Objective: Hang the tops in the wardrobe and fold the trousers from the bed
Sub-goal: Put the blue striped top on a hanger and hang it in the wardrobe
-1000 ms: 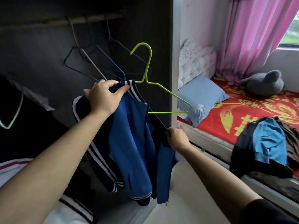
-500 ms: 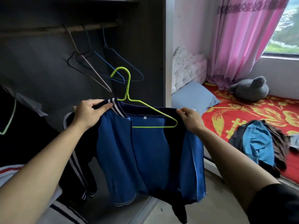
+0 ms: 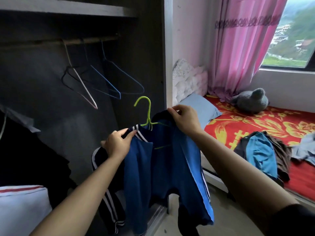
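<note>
Dark wardrobe stands just beyond the blue jacket: left hand pinches its striped collar, right hand pinches the right shoulder. Seemingly loose on the green hanger, it could slip off.

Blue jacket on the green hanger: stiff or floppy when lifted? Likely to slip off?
Likely floppy: the blue jacket droops in folds below the grips. Probably light, since finger grips by the left hand and right hand carry it. It may slide on the thin green hanger.
</note>
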Motion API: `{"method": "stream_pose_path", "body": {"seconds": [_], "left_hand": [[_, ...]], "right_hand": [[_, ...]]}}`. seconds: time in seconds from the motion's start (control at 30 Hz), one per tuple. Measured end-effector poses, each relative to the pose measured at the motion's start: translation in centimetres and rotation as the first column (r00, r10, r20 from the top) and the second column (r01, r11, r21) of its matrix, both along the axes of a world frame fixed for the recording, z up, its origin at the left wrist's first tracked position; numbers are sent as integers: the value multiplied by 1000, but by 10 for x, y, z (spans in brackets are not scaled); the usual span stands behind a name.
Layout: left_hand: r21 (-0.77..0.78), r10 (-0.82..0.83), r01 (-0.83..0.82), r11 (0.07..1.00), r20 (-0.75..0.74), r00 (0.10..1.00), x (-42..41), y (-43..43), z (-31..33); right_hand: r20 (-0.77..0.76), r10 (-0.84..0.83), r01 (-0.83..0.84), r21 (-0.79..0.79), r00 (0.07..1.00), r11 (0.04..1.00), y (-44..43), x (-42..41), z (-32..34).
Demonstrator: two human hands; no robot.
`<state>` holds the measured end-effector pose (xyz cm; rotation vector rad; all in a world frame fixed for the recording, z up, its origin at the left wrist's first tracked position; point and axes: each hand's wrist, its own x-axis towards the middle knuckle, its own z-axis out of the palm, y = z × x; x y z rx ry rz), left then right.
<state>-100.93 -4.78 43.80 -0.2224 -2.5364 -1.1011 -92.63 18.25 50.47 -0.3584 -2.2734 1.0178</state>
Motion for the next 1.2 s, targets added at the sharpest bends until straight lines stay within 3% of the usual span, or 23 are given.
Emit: {"method": "stream_pose_path", "body": {"seconds": [0.1, 0.23, 0.33, 0.43, 0.47, 0.5, 0.53, 0.6, 0.63, 0.7, 0.8, 0.93, 1.03, 1.13, 1.2], "left_hand": [[248, -38, 18, 969, 77, 996, -6, 3, 3], [325, -166, 140, 935, 53, 985, -8, 6, 3], [337, -261, 230, 913, 52, 964, -7, 10, 2], [381, -233, 193, 904, 63, 970, -10, 10, 4], [400, -204, 163, 902, 62, 977, -11, 8, 7], [427, -190, 150, 892, 53, 980, -14, 5, 12], [459, -190, 153, 875, 35, 981, -16, 1, 16], [495, -203, 174, 851, 6, 979, -22, -7, 26], [500, -208, 183, 846, -5, 978, -25, -11, 30], [524, -214, 196, 829, -28, 976, -27, -17, 38], [571, -243, 233, 787, -60, 968, -30, -25, 45], [588, -250, 238, 773, -62, 966, -31, -33, 55], [594, -227, 232, 771, -85, 970, -30, -36, 65], [593, -180, 207, 779, -105, 978, -29, -37, 75], [552, -135, 180, 814, -122, 983, -26, -36, 79]], "right_hand": [[187, -10, 18, -46, 982, 999, 4, 5, -16], [207, -41, 117, -368, 977, 922, 12, 7, -22], [74, 6, 48, -702, 997, 711, 11, -3, -7], [-162, 165, -224, -842, 973, 491, 9, -14, 6], [-203, 239, -296, -833, 949, 467, 9, -15, 6], [-189, 302, -328, -789, 934, 520, 11, -16, 4], [-114, 338, -321, -682, 934, 658, 15, -16, 0], [102, 273, -241, -249, 957, 938, 28, -17, -8], [155, 212, -209, -32, 965, 977, 34, -17, -11], [174, 119, -163, 263, 978, 951, 42, -18, -14], [104, 34, -84, 533, 994, 842, 47, -24, -14], [139, 63, -139, 645, 988, 751, 37, -30, -12], [0, -148, 103, 718, 989, 689, 22, -33, -16], [168, -122, 41, 423, 978, 905, 2, -38, -9], [236, -7, -52, 242, 972, 969, -7, -41, -1]]}}
